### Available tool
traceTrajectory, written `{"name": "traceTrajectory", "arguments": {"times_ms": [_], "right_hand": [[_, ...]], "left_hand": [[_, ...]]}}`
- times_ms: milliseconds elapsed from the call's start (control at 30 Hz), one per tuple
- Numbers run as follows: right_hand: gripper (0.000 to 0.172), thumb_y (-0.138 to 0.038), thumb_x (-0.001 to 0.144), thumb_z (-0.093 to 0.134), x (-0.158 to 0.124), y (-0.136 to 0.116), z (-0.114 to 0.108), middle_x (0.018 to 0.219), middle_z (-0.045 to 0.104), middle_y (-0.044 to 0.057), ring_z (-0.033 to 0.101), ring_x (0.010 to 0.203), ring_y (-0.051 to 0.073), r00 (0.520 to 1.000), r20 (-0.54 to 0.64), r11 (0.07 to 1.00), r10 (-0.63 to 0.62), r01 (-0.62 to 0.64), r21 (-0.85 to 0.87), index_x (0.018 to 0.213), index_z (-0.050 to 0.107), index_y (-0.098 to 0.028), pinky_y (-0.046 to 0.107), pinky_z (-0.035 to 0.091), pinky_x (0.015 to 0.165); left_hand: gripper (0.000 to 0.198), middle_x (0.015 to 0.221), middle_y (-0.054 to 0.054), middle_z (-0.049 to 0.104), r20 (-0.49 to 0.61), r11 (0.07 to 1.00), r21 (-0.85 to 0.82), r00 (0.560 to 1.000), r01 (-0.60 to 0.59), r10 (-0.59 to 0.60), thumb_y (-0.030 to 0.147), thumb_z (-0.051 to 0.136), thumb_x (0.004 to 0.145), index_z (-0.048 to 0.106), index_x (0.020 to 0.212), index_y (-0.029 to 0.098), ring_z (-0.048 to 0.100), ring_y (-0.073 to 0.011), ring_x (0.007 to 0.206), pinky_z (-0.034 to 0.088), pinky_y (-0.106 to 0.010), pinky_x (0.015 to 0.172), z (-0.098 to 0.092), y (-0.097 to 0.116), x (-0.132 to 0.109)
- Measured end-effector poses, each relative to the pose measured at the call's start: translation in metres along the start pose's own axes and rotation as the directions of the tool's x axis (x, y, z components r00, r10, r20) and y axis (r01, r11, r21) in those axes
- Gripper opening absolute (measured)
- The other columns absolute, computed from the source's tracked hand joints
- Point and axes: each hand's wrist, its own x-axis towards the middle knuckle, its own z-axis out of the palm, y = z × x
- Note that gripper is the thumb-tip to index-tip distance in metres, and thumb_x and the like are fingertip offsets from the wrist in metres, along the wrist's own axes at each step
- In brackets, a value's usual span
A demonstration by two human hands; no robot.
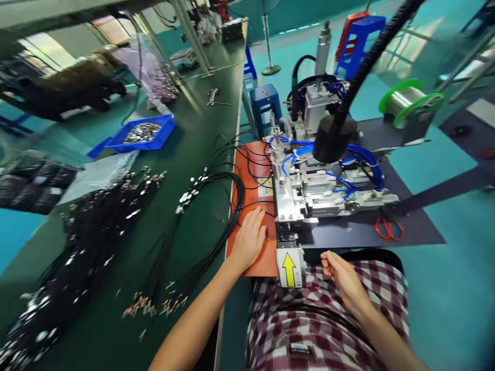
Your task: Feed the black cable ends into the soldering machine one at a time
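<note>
My left hand (249, 239) lies on the orange board (251, 265), fingers stretched forward and thumb slightly apart. Just beyond its fingertips, thin black cables (255, 203) run across the board to the metal machine (288, 201). Over my lap, to the right of the machine's front block (291, 268) with its yellow arrow, is my right hand (342, 278). Its fingers are curled together, and whatever they may pinch is too small to make out. A coil of black cables (240, 196) with white connectors rests left of my left hand, partly over the board.
Bundles of black cables (96, 232) lie on the green table (193, 247). Farther back stands a blue tray (162, 131) of small metal parts. Red-handled scissors (389, 229) lie right of the machine, below a green wire spool (410, 100). A black flexible arm (363, 77) hangs over the machine.
</note>
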Motion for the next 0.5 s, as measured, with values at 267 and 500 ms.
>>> {"name": "traceTrajectory", "arguments": {"times_ms": [267,500], "right_hand": [[0.039,-0.055,0.063,0.075,-0.008,-0.027,-0.013,0.069,0.056,0.002,0.048,0.058,0.015,0.994,-0.099,0.998,-0.045,0.041,-0.039,0.076,0.068,-0.019,0.028,0.043,0.052],[0.034,-0.056,0.078,0.063,-0.029,-0.057,0.011,0.069,0.053,0.001,0.045,0.059,0.015,0.986,0.006,0.965,-0.164,0.162,-0.205,0.077,0.063,-0.022,0.028,0.042,0.057]], "left_hand": [[0.019,0.091,-0.009,0.061,-0.229,0.922,0.319,0.962,0.219,-0.149,0.027,0.045,0.093,0.061,0.099,0.017,0.060,-0.0226,0.089,0.051,-0.036,0.078,-0.034,-0.038,-0.062],[0.021,0.089,-0.008,0.064,-0.160,0.929,0.282,0.966,0.241,-0.202,0.023,0.040,0.094,0.061,0.092,0.019,0.060,-0.0215,0.084,0.048,-0.033,0.075,-0.043,-0.051,-0.068]]}}
